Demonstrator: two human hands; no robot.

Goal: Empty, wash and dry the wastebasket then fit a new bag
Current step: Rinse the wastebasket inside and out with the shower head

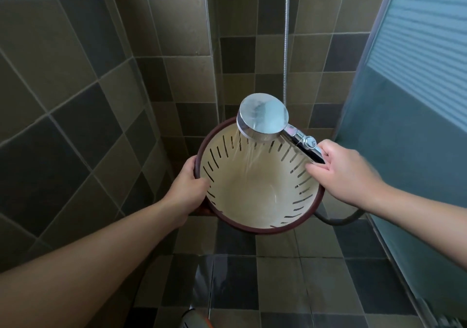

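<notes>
The cream wastebasket [255, 191] has slotted walls and a dark red rim; it is held up in the middle of the view, its mouth tilted toward me, with no bag in it. My left hand [188, 185] grips its left rim. My right hand [346, 171] holds the handle of a chrome shower head [264, 116] over the far rim. Water sprays from the shower head down into the basket and runs along the inside wall.
Tiled walls close in at the left and behind. A frosted glass door [414, 125] stands at the right. The shower hose [285, 37] hangs behind and loops under my right wrist. The tiled floor [278, 277] below is wet. A small object [194, 319] shows at the bottom edge.
</notes>
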